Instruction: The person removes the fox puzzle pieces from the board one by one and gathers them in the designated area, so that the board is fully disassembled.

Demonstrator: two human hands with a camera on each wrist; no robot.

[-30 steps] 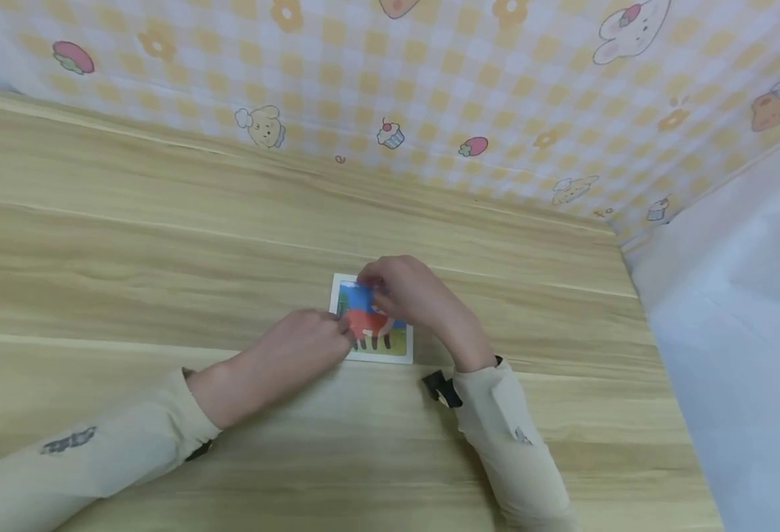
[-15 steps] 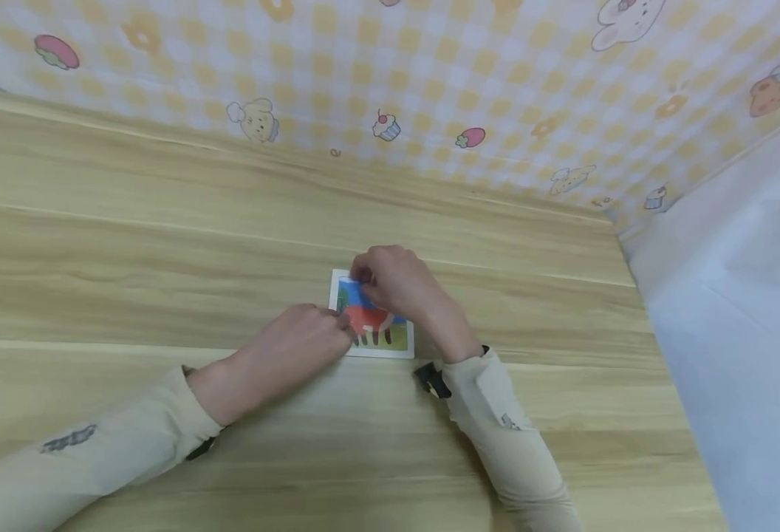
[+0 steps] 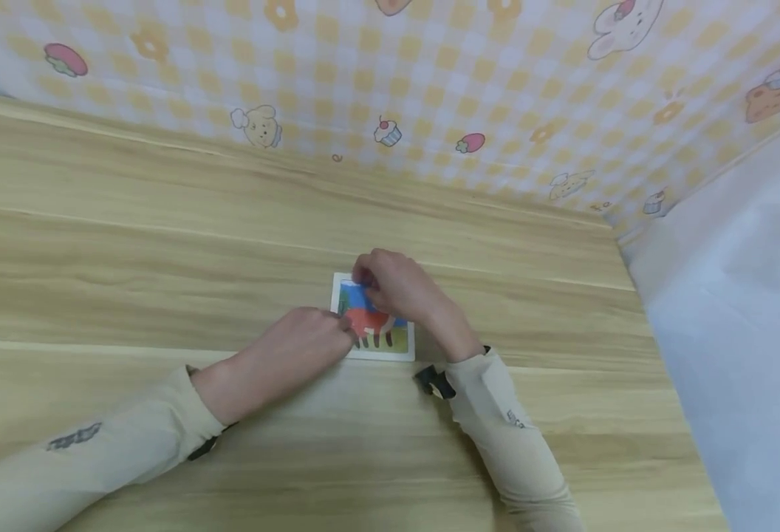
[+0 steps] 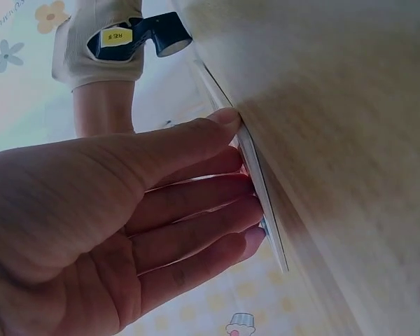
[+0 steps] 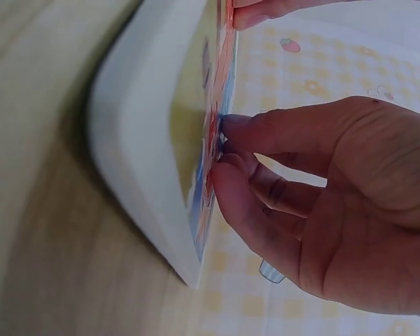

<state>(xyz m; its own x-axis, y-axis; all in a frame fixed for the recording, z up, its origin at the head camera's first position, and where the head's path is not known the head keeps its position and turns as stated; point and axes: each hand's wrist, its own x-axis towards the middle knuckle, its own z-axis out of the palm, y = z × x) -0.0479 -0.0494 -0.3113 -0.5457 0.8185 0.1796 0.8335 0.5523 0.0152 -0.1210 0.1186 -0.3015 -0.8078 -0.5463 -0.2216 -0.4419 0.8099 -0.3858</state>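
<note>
My left grip (image 3: 286,351) is resting loosely straight fingers on the left of the picture board (image 3: 373,323), which is lying on the table (image 3: 164,288). My right grip (image 3: 399,287) is bunching fingertips over its far part, hiding some print; I cannot tell if they are pinching anything. My right wrist's yellow label (image 4: 117,36) is showing hard-to-read characters; the far cloth (image 3: 430,96) is showing "e".

place: partitioned work nook, wider room type unclear; base: tabletop (image 3: 131,288) with pale wood grain; back: yellow-and-white checked backdrop (image 3: 337,81) with printed strawberries (image 3: 471,142), cupcakes (image 3: 388,133), cartoon animals (image 3: 262,128); beyond right edge: plain whitish surface (image 3: 729,310)
</note>
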